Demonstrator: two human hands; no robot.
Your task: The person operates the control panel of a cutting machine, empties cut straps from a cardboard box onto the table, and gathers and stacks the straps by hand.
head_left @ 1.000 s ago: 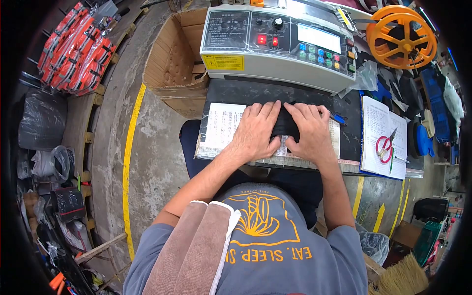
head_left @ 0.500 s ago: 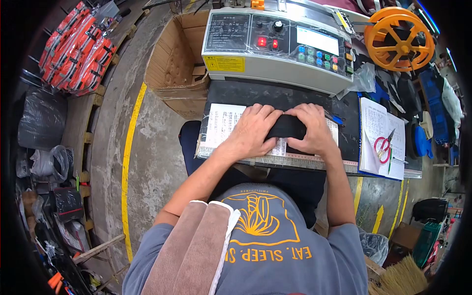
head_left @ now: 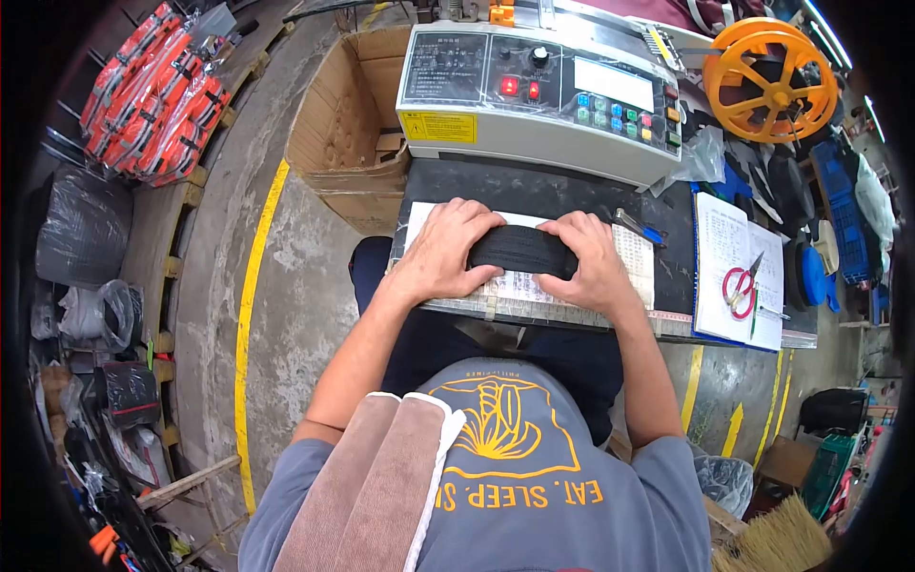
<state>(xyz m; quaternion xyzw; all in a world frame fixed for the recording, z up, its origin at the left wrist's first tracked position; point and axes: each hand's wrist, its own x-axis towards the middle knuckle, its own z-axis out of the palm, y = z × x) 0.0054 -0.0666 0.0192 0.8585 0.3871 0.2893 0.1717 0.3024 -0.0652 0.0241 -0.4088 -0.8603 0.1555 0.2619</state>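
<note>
A black bundle of ribbed strap-like material (head_left: 520,250) lies between my two hands on the worktable, over written sheets of paper (head_left: 636,265). My left hand (head_left: 446,250) grips its left end, with the thumb along the near side and the fingers over the far side. At the right end, my right hand (head_left: 589,259) holds it the same way. The underside of the bundle is hidden. Beyond the hands stands a grey machine (head_left: 534,133) with buttons and a screen.
An open notebook (head_left: 722,238) with red-handled scissors (head_left: 738,294) lies at the right. A blue-handled tool (head_left: 652,234) rests near my right hand. A ruler (head_left: 672,316) runs along the front edge. A cardboard box (head_left: 329,114) stands left of the machine; an orange reel (head_left: 777,95) is at the back right.
My hands have moved apart, the left one mainly to the left, and more of the black bundle shows between them. It now looks longer and flatter.
</note>
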